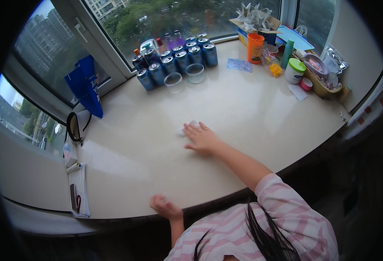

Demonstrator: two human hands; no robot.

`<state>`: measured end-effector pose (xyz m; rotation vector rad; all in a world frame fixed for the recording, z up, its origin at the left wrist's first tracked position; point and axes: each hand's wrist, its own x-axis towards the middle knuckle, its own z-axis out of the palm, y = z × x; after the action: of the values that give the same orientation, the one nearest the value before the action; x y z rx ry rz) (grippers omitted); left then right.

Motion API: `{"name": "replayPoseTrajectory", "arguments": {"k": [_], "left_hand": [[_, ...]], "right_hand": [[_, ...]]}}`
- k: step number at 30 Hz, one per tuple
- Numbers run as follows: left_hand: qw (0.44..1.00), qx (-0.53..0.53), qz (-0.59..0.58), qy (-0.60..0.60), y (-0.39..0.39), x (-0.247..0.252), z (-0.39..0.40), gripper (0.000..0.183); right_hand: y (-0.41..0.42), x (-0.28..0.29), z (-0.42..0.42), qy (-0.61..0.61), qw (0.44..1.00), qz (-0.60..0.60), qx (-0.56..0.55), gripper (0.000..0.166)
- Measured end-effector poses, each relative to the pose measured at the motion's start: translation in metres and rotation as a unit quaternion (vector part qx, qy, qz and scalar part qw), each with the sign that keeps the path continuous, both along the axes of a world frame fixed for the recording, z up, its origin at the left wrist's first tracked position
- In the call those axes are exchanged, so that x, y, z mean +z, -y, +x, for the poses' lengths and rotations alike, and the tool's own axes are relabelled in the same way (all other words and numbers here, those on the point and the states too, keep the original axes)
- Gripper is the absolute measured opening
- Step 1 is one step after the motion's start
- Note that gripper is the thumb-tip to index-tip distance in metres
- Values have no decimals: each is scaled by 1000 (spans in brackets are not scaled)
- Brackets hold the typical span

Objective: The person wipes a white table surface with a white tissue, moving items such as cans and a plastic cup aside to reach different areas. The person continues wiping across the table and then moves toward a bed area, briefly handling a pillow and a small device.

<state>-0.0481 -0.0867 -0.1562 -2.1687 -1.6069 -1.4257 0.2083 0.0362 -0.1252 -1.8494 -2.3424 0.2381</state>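
My right hand (202, 138) lies flat with its fingers spread on a pale countertop (152, 140). It presses a crumpled white tissue (181, 131) against the surface, and the tissue shows past the fingertips. At the counter's front edge, my left hand (166, 206) is half curled and blurred. No thing shows in it, though its palm side is partly hidden.
Several blue drink cans (181, 59) line the window, with two clear plastic cups (196, 74) before them. At right stand an orange container (255, 48), a green-lidded tub (295, 71) and a filled basket (325, 89). A blue bag (86, 85) and papers (77, 182) are at left.
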Motion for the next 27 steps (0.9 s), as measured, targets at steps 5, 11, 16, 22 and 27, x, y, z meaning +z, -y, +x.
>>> {"name": "replayPoseTrajectory", "arguments": {"k": [5,11,16,22,27], "left_hand": [[999,17,-8,26,0,-8,-3,38],[998,31,-30,47,0,-10,-2,41],[998,24,-29,59,3,2,3,36],[996,11,-60,69,3,-5,1,40],[995,-8,-63,77,5,3,6,43]], "right_hand": [[1,11,69,31,994,-34,-100,61],[31,9,205,51,954,-46,-291,62],[57,23,288,45,907,-78,-411,63],[39,9,294,-12,887,-50,-458,73],[8,0,267,-1,916,-49,-397,76]]}}
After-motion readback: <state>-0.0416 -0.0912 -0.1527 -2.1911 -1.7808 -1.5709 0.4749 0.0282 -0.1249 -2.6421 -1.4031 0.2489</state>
